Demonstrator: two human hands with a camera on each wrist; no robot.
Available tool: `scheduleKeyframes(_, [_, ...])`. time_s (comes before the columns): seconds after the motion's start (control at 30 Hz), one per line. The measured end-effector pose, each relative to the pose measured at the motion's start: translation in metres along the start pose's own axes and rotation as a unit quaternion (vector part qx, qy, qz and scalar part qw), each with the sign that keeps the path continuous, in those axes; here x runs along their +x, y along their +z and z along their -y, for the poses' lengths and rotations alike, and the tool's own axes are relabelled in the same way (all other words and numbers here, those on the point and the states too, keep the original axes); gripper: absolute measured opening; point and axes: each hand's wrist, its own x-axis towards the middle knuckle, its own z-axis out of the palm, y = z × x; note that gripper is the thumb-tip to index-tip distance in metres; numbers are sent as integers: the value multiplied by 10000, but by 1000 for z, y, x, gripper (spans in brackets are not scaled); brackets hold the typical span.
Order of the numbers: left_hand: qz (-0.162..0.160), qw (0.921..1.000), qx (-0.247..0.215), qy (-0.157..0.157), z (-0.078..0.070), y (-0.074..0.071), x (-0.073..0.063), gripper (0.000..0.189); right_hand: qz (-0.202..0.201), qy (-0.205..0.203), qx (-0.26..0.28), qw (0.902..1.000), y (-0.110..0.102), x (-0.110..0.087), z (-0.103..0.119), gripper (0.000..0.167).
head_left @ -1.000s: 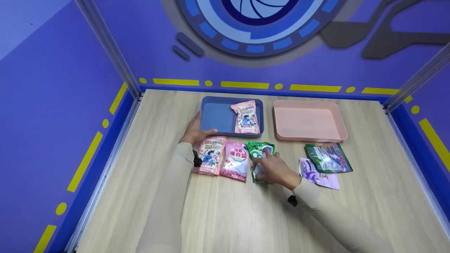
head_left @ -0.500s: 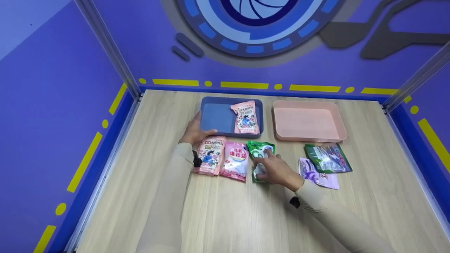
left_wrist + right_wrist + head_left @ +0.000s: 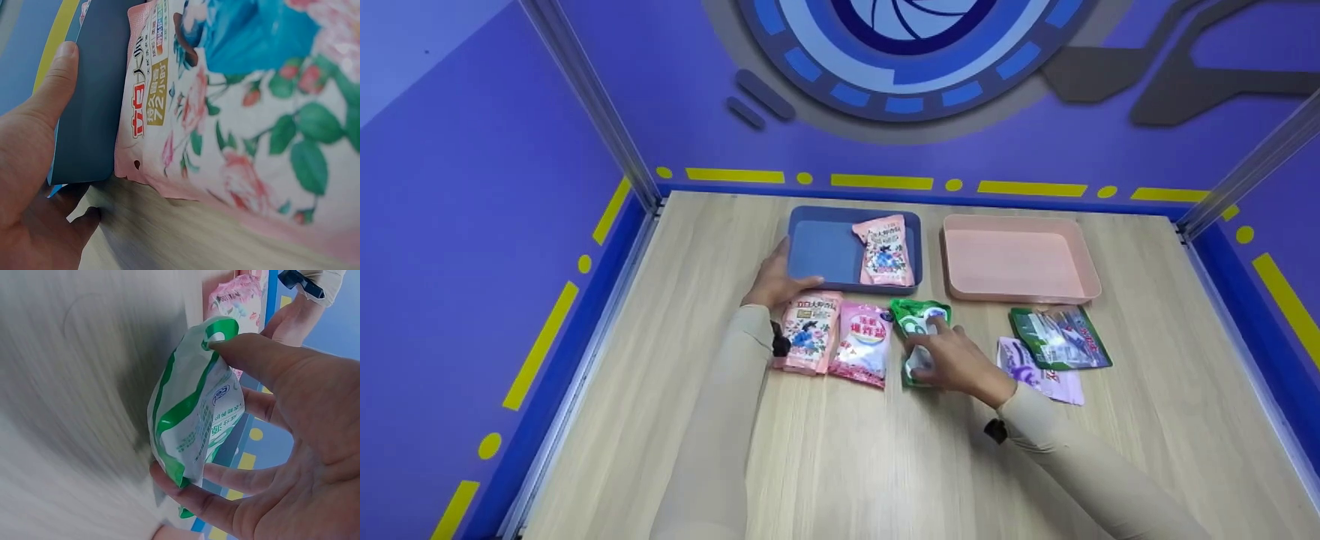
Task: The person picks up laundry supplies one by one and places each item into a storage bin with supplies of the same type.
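Note:
My left hand [image 3: 776,281] grips the front left corner of a blue tray [image 3: 829,286], thumb along its front wall. Inside the tray, at the right, lies a pink flowered laundry detergent pouch [image 3: 887,251]. A matching pink pouch [image 3: 810,334] sits in front of the tray, close to that hand; the left wrist view shows it touching or nearly touching the tray wall. My right hand [image 3: 956,364] holds a green and white pouch [image 3: 915,322] between thumb and fingers. In the right wrist view this pouch [image 3: 194,405] is tilted, its edges between thumb and fingertips.
Between the two pouches lies a pink packet [image 3: 864,345] with a rainbow print. An unfilled pink tray [image 3: 1020,295] stands at the back right. Before it, a dark green packet [image 3: 1061,337] overlaps a purple pouch [image 3: 1057,385]. Blue walls [image 3: 900,150] enclose the wooden table [image 3: 840,465].
The green and white pouch has shifted slightly to the right and away, together with my right hand. My left hand and the blue tray have stayed in place.

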Motion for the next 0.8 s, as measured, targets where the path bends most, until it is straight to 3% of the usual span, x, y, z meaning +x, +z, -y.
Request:
scheduleKeyframes(0.17, [13, 10000, -40, -67, 1, 0, 1, 121, -41, -96, -59, 9999, -6, -1, 0, 26])
scheduleKeyframes(0.4, [-34, 9999, -137, -47, 1, 1, 0, 119, 16, 151, -26, 9999, -20, -4, 6, 28])
scheduleKeyframes(0.5, [-33, 10000, -83, -7, 1, 1, 0, 119, -104, 28, -108, 9999, -25, -3, 6, 28])
scheduleKeyframes(0.8, [-72, 9988, 228, 438, 1, 0, 2, 117, -380, -143, -398, 9984, -38, 3, 8, 36])
